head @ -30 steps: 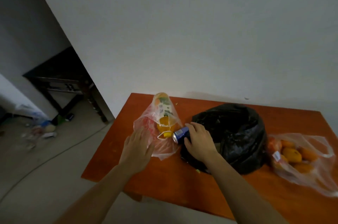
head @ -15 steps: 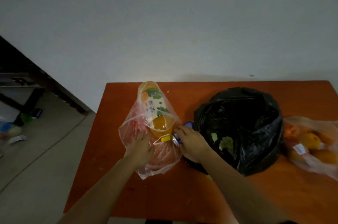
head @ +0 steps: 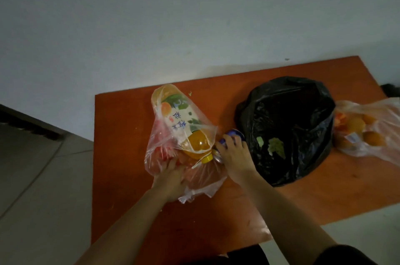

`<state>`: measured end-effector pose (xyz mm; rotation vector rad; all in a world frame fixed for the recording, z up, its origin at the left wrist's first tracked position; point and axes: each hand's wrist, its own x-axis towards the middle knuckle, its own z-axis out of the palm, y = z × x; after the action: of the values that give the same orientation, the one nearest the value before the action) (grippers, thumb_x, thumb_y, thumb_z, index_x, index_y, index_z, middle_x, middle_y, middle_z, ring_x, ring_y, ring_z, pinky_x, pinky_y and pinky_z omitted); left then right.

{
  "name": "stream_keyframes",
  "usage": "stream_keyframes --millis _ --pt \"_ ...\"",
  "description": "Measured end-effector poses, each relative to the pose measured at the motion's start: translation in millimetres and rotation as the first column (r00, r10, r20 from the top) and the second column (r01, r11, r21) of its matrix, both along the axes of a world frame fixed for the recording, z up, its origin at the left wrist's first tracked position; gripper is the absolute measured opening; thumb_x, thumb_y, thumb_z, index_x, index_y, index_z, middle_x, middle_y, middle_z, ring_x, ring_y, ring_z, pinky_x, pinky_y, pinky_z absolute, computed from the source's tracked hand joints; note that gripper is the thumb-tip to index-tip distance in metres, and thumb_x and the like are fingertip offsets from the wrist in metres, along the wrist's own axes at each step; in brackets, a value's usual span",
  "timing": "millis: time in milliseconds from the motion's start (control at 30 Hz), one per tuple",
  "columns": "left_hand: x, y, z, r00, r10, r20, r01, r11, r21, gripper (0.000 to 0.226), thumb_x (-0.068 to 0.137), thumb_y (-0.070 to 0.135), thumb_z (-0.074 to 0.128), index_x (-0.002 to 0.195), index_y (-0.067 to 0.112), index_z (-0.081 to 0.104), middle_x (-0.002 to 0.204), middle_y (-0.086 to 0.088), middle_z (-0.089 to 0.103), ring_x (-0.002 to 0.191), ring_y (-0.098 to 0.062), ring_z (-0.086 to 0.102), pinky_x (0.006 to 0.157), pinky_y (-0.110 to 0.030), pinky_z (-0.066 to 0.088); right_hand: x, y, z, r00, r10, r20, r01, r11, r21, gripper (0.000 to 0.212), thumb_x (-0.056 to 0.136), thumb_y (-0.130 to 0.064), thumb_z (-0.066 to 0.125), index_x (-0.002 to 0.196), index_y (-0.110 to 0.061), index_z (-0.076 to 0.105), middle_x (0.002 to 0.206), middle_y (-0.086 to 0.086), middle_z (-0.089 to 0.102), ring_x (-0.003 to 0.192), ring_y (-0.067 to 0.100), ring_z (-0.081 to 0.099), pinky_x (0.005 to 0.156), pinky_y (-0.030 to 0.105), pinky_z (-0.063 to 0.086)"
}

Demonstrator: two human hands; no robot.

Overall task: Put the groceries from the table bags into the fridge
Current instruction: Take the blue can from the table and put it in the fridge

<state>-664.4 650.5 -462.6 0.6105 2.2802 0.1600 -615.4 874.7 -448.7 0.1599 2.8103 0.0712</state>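
An orange juice bottle (head: 184,121) with a yellow cap lies inside a clear pinkish plastic bag (head: 164,152) on the orange table (head: 121,126). My left hand (head: 171,180) rests on the near end of that bag, fingers pressed into the plastic. A blue drink can (head: 227,141) lies on its side between the clear bag and a black plastic bag (head: 287,126). My right hand (head: 234,156) is closed over the can. The black bag stands open with green leafy scraps inside.
A second clear bag of oranges (head: 365,132) lies at the table's right end. A white wall runs behind the table. Grey tiled floor (head: 39,189) spreads to the left, with a dark strip at the far left edge.
The view has swung right and closer over the table. My right hand has closed further around the can, and my left hand has slid onto the near end of the clear bag.
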Motion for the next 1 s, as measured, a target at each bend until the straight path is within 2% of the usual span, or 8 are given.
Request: stream_keyframes --millis 100,233,367,500,633,800,900,1000 --pt "-5 -4 -1 0.997 -0.051 -0.050 0.050 0.998 -0.025 0.055 0.098 0.044 0.048 0.150 0.033 0.033 0.160 -0.005 0.017 0.147 -0.034 0.013 0.113 -0.059 0.030 11 3 9 0.952 -0.259 -0.163 0.205 0.936 -0.286 0.066 0.082 -0.038 0.073 0.141 -0.023 0.047 0.141 0.006 0.047 0.127 0.034 0.043 0.097 0.046 0.047" --pt "-13 3 10 0.984 -0.112 -0.137 0.105 0.993 -0.056 0.043 0.100 0.044 0.040 0.140 0.030 0.049 0.148 -0.006 0.040 0.137 -0.026 0.034 0.111 -0.051 0.034 21 9 36 0.734 -0.651 -0.191 0.415 0.654 -0.632 0.074 0.079 -0.050 0.079 0.139 -0.019 0.049 0.133 0.001 0.057 0.121 0.021 0.053 0.089 0.034 0.048" --pt "-9 16 33 0.914 0.051 -0.403 0.027 0.982 0.186 0.041 0.101 0.040 0.031 0.108 0.020 0.065 0.113 -0.001 0.065 0.107 -0.019 0.057 0.094 -0.041 0.047 40 15 66 0.590 -0.772 -0.236 0.381 0.525 -0.762 0.074 0.077 -0.056 0.078 0.135 -0.021 0.051 0.127 -0.005 0.059 0.115 0.012 0.056 0.088 0.027 0.046" --pt "6 42 64 0.824 0.145 -0.548 0.135 0.889 0.438 0.043 0.096 0.035 0.029 0.090 0.014 0.067 0.087 -0.004 0.064 0.082 -0.025 0.059 0.075 -0.041 0.050 70 25 99 0.434 -0.876 -0.208 0.316 0.364 -0.876 0.066 0.082 -0.054 0.074 0.135 -0.024 0.048 0.122 -0.011 0.059 0.105 0.003 0.059 0.089 0.029 0.052" --pt "47 93 102 0.881 0.122 -0.457 0.209 0.767 0.607 0.052 0.101 0.048 0.022 0.109 0.017 0.062 0.107 -0.001 0.060 0.103 -0.022 0.051 0.097 -0.043 0.043 133 42 126 0.236 -0.962 -0.139 0.135 0.174 -0.975 0.049 0.092 -0.044 0.068 0.133 -0.026 0.049 0.116 -0.012 0.064 0.103 0.008 0.066 0.090 0.044 0.058" --pt "153 159 168 0.975 -0.082 -0.209 0.212 0.634 0.743 0.059 0.102 0.058 0.022 0.143 0.022 0.043 0.129 0.006 0.051 0.120 -0.010 0.045 0.099 -0.029 0.038 245 55 160 0.106 -0.979 -0.172 -0.041 0.168 -0.985 0.038 0.086 -0.052 0.070 0.117 -0.048 0.049 0.122 -0.008 0.062 0.112 0.018 0.065 0.088 0.045 0.060" --pt "236 187 195 0.982 -0.163 -0.098 0.172 0.544 0.821 0.075 0.090 0.077 0.018 0.141 0.029 0.043 0.128 0.003 0.057 0.114 -0.012 0.056 0.098 -0.037 0.048 332 58 180 0.009 -0.978 -0.208 -0.110 0.205 -0.972 0.046 0.088 -0.048 0.069 0.127 -0.039 0.046 0.124 -0.008 0.059 0.116 0.020 0.063 0.088 0.038 0.060" --pt "324 213 219 0.948 -0.306 -0.089 0.216 0.411 0.886 0.053 0.096 0.070 0.021 0.122 0.038 0.054 0.115 0.011 0.063 0.105 -0.002 0.060 0.092 -0.029 0.052 426 63 198 -0.106 -0.956 -0.274 -0.114 0.285 -0.952 0.050 0.088 -0.046 0.061 0.133 -0.040 0.041 0.125 -0.014 0.057 0.117 0.017 0.062 0.092 0.038 0.059"
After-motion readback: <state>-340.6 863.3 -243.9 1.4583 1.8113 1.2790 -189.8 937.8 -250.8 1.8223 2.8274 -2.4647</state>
